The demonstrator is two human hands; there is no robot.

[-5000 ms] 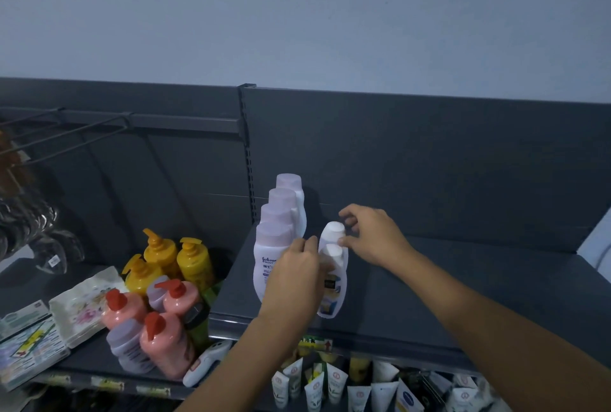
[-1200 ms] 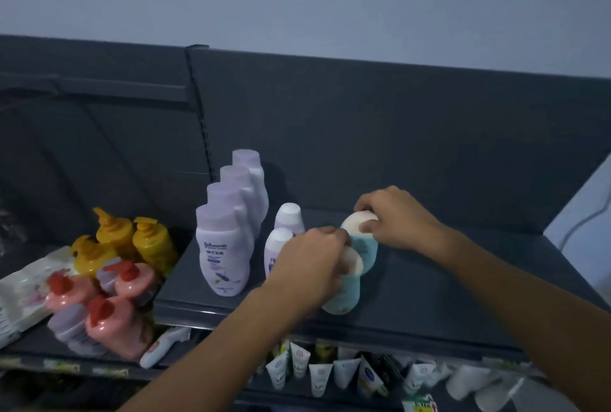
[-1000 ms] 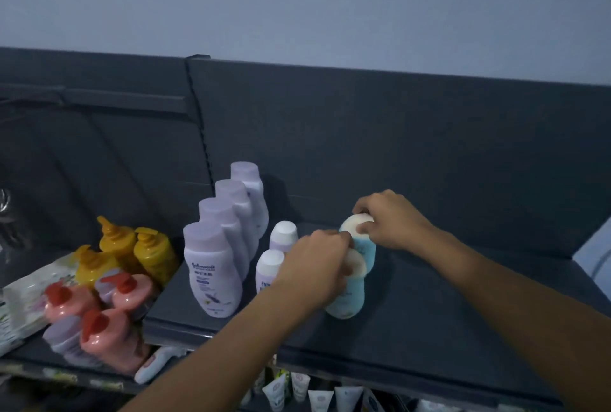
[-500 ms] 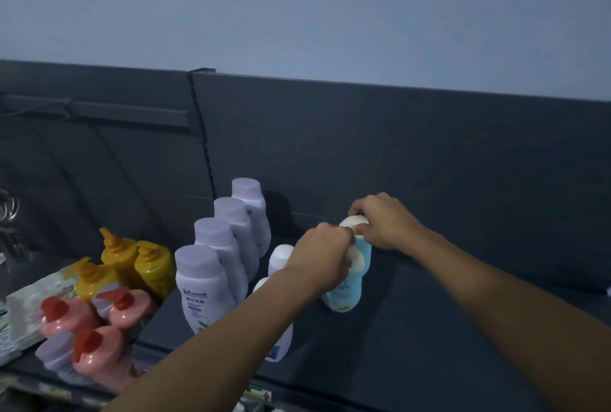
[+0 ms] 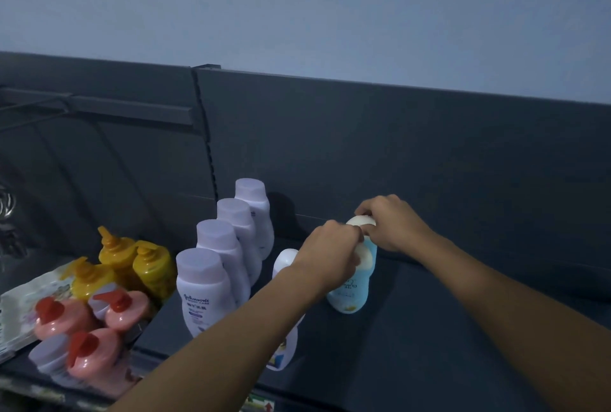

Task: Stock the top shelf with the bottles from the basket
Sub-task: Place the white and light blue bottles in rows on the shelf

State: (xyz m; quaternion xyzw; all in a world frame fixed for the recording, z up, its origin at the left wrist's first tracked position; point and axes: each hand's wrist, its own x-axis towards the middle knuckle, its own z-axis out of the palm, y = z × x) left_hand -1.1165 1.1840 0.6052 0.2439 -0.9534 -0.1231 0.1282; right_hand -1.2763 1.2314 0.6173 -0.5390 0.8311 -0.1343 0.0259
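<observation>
Near the top shelf's front edge stand lilac bottles in a row running back, white bottles beside them. Farther in, the left hand clamps the front blue bottle's cap; the right hand clamps the rear blue bottle's cap.

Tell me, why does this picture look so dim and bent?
Head view: dim, bluish light; the shelf is nearly black. The wide lens curves the back panel. The purple bottles stay fairly sharp; both hands look slightly soft on the blue bottles.
</observation>
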